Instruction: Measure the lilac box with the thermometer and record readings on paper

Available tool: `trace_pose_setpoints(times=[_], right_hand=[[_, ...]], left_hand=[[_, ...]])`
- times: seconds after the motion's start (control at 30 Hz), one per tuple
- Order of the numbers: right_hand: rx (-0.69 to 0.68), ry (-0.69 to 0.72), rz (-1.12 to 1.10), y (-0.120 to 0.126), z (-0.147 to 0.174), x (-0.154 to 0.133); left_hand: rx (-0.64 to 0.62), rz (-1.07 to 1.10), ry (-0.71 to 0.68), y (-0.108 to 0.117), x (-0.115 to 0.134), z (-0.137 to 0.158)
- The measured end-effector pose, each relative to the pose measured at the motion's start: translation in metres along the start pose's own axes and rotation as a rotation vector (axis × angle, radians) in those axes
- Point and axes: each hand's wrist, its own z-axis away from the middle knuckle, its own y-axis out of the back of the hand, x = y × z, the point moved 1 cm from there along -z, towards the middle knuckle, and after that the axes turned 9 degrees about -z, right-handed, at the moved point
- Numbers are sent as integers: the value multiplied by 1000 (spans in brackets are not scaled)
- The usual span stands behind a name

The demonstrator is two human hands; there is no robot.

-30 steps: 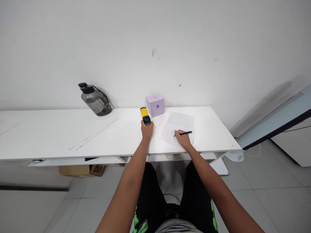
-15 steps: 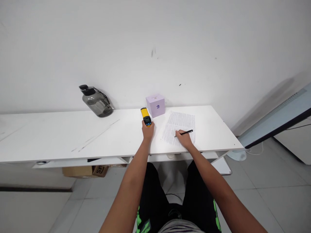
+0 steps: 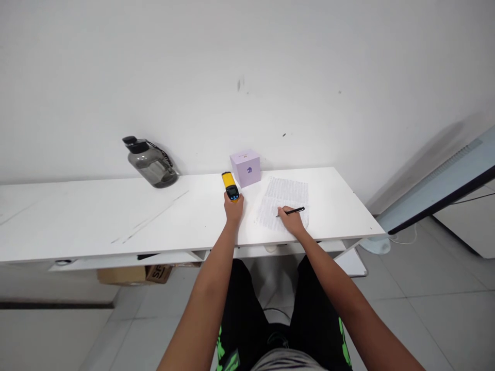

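My left hand (image 3: 233, 207) is closed around the handle of a yellow and black infrared thermometer (image 3: 229, 181), whose small screen and blue buttons face up. Just beyond it stands a lilac box (image 3: 247, 170) with a dark emblem on its front. A black pen (image 3: 296, 211) is gripped in my right hand (image 3: 291, 220), its tip down at a sheet of paper (image 3: 286, 192) covered in rows of writing. That hand rests on the lower part of the sheet and hides some of it. The writing is too small to read.
A grey water bottle (image 3: 153, 166) with a black lid and strap stands by the wall on the white desk (image 3: 96, 216). Under the desk is a cardboard box (image 3: 121, 275). A pale upright panel (image 3: 436, 183) leans past the right end.
The view has shifted very slightly, so the desk things sit a little further left. Both hands keep their holds, with the pen at nearly the same spot on the paper.
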Motion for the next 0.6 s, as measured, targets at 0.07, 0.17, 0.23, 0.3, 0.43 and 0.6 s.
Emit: trace_pose_setpoints(times=[0.07, 0.17, 0.23, 0.3, 0.43, 0.6], right_hand=[[7, -3, 0, 0, 0, -2], [7, -9, -4, 1, 1, -4], [2, -19, -8, 1, 1, -4], [-3, -23, -15, 1, 1, -4], [2, -7, -13, 1, 1, -4], [21, 3, -14, 0, -1, -3]], left_hand=[[-8, 6, 0, 0, 0, 0], [-11, 6, 0, 0, 0, -1], [-9, -1, -5, -1, -1, -1], [-10, -9, -7, -1, -2, -1], [-13, -13, -4, -2, -4, -2], [3, -8, -3, -4, -6, -4]])
